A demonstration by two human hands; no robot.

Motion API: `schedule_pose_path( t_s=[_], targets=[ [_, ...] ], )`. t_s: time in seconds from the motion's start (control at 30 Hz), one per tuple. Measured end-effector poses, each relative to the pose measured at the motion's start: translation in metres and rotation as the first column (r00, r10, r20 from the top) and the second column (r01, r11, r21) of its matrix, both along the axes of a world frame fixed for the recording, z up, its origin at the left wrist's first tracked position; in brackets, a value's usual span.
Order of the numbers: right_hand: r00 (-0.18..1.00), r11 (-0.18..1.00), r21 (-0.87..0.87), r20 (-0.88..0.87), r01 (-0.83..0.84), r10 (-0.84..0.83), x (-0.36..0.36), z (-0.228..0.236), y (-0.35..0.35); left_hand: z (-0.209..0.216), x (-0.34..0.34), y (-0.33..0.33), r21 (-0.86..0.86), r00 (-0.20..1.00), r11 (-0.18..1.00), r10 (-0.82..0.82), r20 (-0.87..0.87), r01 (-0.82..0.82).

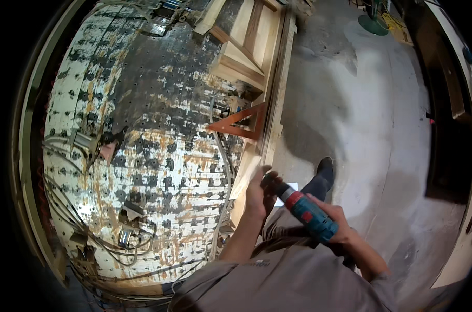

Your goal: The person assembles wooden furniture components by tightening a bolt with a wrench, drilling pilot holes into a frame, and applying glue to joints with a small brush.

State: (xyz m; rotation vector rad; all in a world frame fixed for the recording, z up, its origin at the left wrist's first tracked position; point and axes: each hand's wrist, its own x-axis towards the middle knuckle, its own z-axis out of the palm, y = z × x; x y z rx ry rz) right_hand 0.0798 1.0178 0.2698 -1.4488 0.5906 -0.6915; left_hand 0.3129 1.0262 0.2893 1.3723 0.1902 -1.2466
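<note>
My right hand [336, 220] grips a teal and red power drill [313, 217] in front of my body. The drill points up and to the left, toward my left hand [257, 193]. Fingers of the left hand are curled around the dark front end of the drill, by the chuck; whether a bit or other small piece sits there is hard to make out. Just ahead of my hands, an orange-red triangular square [235, 126] leans over the edge of the timber frame [275, 78].
To my left is a wide perforated work table [158, 104] with worn white paint. Metal clamps [126, 236] and grey hoses [80, 223] lie on it. Concrete floor [345, 104] runs along the right, with a green round base [373, 25] and yellow cord [396, 27] farther off.
</note>
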Motion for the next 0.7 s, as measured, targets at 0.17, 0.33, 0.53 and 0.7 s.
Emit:
schedule_pose_path(
  t_s=[0.17, 0.33, 0.53, 0.7],
  targets=[
    [0.996, 0.987, -0.150, -0.047, 0.062, -0.070, -0.004, 0.018, -0.150, 0.026, -0.003, -0.159, -0.122, 0.984, 0.981, -0.160, -0.082, 0.149],
    [0.997, 0.983, -0.166, -0.005, 0.076, -0.078, -0.010, 0.012, -0.276, 0.027, -0.010, -0.284, -0.116, 0.981, 0.978, -0.181, -0.074, 0.172],
    [0.996, 0.988, -0.126, 0.013, -0.091, 0.094, -0.019, -0.017, -0.431, -0.007, -0.024, -0.398, -0.015, 0.995, 0.996, 0.088, -0.047, -0.089],
    [0.965, 0.950, -0.203, 0.064, -0.239, 0.256, -0.036, -0.027, -0.567, -0.011, -0.052, -0.495, 0.015, 0.966, 0.967, 0.253, 0.061, -0.254]
  ],
)
